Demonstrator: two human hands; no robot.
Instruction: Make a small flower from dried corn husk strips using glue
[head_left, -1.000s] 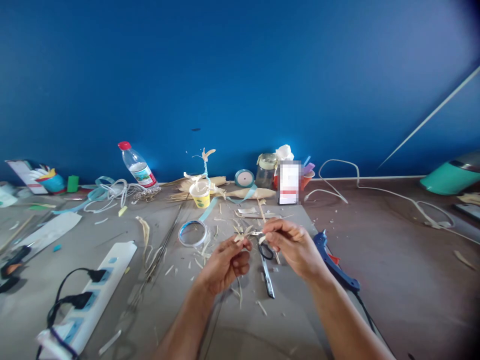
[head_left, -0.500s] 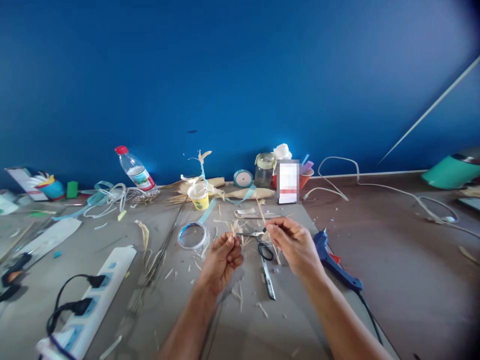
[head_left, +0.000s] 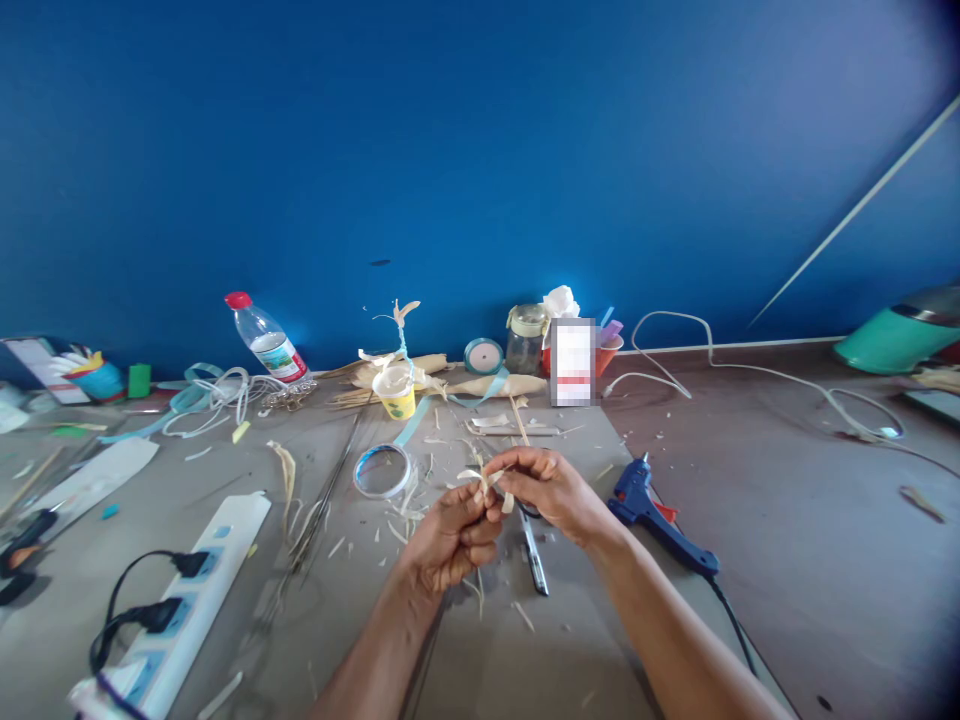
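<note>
My left hand [head_left: 457, 530] is closed around the base of a small pale corn husk flower [head_left: 484, 480], whose strips splay out above the thumb. From the right, my right hand [head_left: 551, 490] meets it, thumb and fingertips pinched on one of the husk strips. Under the right hand, a dark loop of the scissors handle [head_left: 529, 511] shows on the table; the rest is hidden. Just below lies a utility knife [head_left: 535, 560]. A roll of tape [head_left: 382, 471] rests left of the hands.
To the right lies a blue glue gun [head_left: 660, 515]. A white power strip [head_left: 214, 590] with black plugs is at the left. At the back stand a yellow-white cup [head_left: 397, 398], a bottle [head_left: 270, 340] and a glass jar [head_left: 526, 345]. Husk scraps litter the table.
My right hand has moved left and now pinches the husk at my left hand. The scissors are mostly covered by it now. The view has shifted slightly.
</note>
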